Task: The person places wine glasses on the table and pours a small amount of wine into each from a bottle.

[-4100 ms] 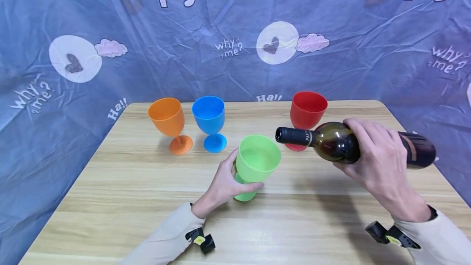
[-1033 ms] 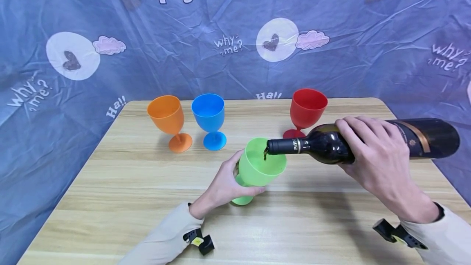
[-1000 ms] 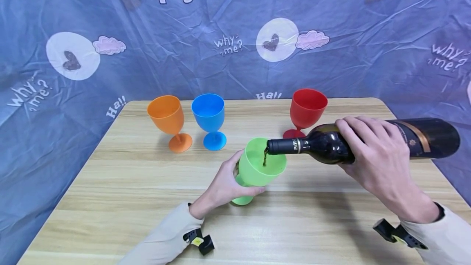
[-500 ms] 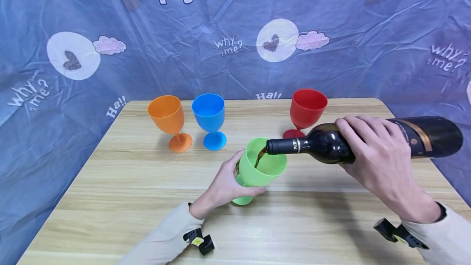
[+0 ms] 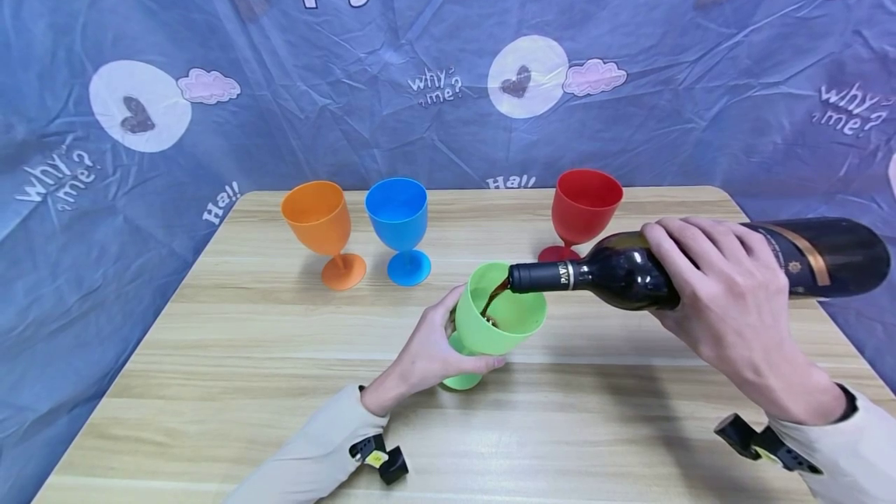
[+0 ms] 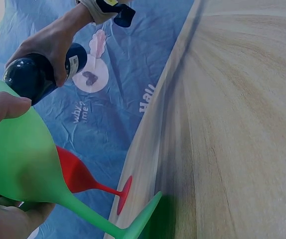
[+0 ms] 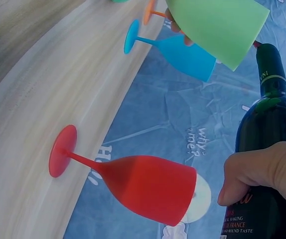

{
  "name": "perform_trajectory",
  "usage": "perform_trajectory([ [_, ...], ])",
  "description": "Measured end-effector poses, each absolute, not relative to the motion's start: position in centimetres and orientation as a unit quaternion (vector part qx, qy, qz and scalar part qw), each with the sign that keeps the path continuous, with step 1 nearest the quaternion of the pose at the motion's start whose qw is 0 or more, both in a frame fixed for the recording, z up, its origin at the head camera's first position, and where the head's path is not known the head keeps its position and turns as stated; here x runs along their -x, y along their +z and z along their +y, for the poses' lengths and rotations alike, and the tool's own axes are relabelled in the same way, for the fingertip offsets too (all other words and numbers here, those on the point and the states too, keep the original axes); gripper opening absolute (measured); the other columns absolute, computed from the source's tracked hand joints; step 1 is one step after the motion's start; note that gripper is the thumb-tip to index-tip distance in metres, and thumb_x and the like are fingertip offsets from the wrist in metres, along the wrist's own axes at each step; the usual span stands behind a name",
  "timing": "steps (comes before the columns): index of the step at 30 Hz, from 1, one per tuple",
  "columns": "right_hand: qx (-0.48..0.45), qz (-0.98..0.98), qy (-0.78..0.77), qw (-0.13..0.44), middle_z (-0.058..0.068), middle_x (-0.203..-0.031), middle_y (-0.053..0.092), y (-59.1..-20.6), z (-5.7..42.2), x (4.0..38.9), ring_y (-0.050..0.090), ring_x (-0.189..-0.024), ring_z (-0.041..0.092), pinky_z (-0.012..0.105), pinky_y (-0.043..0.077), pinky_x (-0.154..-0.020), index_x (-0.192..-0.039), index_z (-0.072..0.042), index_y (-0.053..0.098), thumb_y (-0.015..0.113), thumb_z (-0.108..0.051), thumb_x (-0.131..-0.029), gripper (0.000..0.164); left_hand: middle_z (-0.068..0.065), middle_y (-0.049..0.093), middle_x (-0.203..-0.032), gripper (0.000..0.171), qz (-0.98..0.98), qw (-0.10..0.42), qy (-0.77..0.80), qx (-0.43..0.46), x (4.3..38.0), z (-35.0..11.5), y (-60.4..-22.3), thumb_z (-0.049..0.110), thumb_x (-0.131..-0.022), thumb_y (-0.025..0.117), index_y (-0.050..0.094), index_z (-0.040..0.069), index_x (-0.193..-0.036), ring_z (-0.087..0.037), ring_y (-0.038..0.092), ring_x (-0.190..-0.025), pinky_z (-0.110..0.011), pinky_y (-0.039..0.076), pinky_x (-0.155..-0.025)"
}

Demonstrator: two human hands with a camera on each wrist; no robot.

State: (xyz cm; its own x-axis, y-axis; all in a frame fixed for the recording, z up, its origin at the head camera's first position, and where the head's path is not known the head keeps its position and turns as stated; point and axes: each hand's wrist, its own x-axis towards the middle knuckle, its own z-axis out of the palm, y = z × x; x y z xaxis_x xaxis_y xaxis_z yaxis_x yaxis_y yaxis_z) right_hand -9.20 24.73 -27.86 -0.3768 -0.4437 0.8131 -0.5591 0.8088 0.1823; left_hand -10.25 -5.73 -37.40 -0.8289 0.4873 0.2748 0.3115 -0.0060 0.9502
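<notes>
My left hand (image 5: 437, 348) grips the green goblet (image 5: 498, 333) around its bowl, thumb across the near side. In the left wrist view the goblet's foot (image 6: 145, 216) seems to be at the tabletop. My right hand (image 5: 728, 306) holds a dark wine bottle (image 5: 630, 271) tilted nearly level, its mouth over the goblet's rim. A thin stream of dark liquid (image 5: 495, 295) runs from the mouth into the bowl, where a little has gathered. In the right wrist view, my right thumb (image 7: 252, 172) lies across the bottle's body above the label print.
An orange goblet (image 5: 318, 220) and a blue goblet (image 5: 399, 216) stand upright at the back left of the wooden table (image 5: 245, 379). Behind the bottle is a red goblet (image 5: 584, 208). A blue printed cloth (image 5: 420, 37) hangs beyond the table's far edge.
The bottle has moved left over the green goblet and tipped, and liquid now pours out in a thicker stream. Its base has risen slightly. The goblet has shifted a little to the right.
</notes>
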Motion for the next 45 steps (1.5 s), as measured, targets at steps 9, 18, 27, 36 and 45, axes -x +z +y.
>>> perform_trajectory([
  [9, -0.306, -0.826, 0.060, 0.470, 0.023, -0.103, 0.064, -27.57, 24.65, 9.19, 0.056, -0.091, 0.048, 0.060, 0.039, -0.074, -0.114, 0.002, 0.062, 0.044, -0.032, -0.085, 0.049, -0.001, 0.058, -0.126, 0.081, 0.701, 0.071, 0.651, -0.282, 10.18, -5.69, -37.26, 0.009, -0.069, 0.085, 0.046, 0.017, -0.140, -0.018, 0.054, -0.115, -0.038, 0.043, -0.101],
  [18, -0.308, -0.827, 0.063, 0.465, 0.024, -0.104, 0.063, -27.41, 24.77, 9.18, 0.055, -0.092, 0.049, 0.061, 0.039, -0.075, -0.115, 0.002, 0.062, 0.043, -0.034, -0.086, 0.050, 0.001, 0.057, -0.128, 0.082, 0.707, 0.073, 0.645, -0.280, 10.23, -5.67, -37.31, 0.010, -0.069, 0.085, 0.045, 0.019, -0.140, -0.016, 0.052, -0.118, -0.039, 0.041, -0.104],
  [27, -0.308, -0.826, 0.062, 0.467, 0.024, -0.104, 0.064, -27.22, 24.64, 9.11, 0.055, -0.093, 0.049, 0.061, 0.039, -0.075, -0.115, 0.002, 0.062, 0.044, -0.036, -0.087, 0.051, -0.002, 0.055, -0.129, 0.084, 0.696, 0.079, 0.658, -0.277, 10.18, -5.74, -37.47, 0.007, -0.069, 0.085, 0.043, 0.017, -0.142, -0.017, 0.052, -0.119, -0.039, 0.040, -0.105],
  [36, -0.309, -0.820, 0.066, 0.478, 0.023, -0.101, 0.065, -27.07, 24.32, 9.13, 0.056, -0.090, 0.048, 0.060, 0.039, -0.074, -0.113, 0.002, 0.063, 0.045, -0.034, -0.086, 0.049, -0.003, 0.054, -0.129, 0.084, 0.690, 0.085, 0.664, -0.275, 10.07, -5.72, -37.61, 0.005, -0.069, 0.084, 0.042, 0.016, -0.141, -0.018, 0.052, -0.119, -0.036, 0.042, -0.104],
  [45, -0.310, -0.825, 0.062, 0.468, 0.024, -0.103, 0.064, -27.06, 24.39, 9.03, 0.056, -0.093, 0.048, 0.061, 0.040, -0.076, -0.114, 0.002, 0.062, 0.043, -0.037, -0.088, 0.051, -0.005, 0.055, -0.129, 0.084, 0.683, 0.089, 0.670, -0.275, 9.93, -5.52, -37.62, 0.004, -0.068, 0.084, 0.043, 0.015, -0.141, -0.019, 0.053, -0.119, -0.039, 0.041, -0.104],
])
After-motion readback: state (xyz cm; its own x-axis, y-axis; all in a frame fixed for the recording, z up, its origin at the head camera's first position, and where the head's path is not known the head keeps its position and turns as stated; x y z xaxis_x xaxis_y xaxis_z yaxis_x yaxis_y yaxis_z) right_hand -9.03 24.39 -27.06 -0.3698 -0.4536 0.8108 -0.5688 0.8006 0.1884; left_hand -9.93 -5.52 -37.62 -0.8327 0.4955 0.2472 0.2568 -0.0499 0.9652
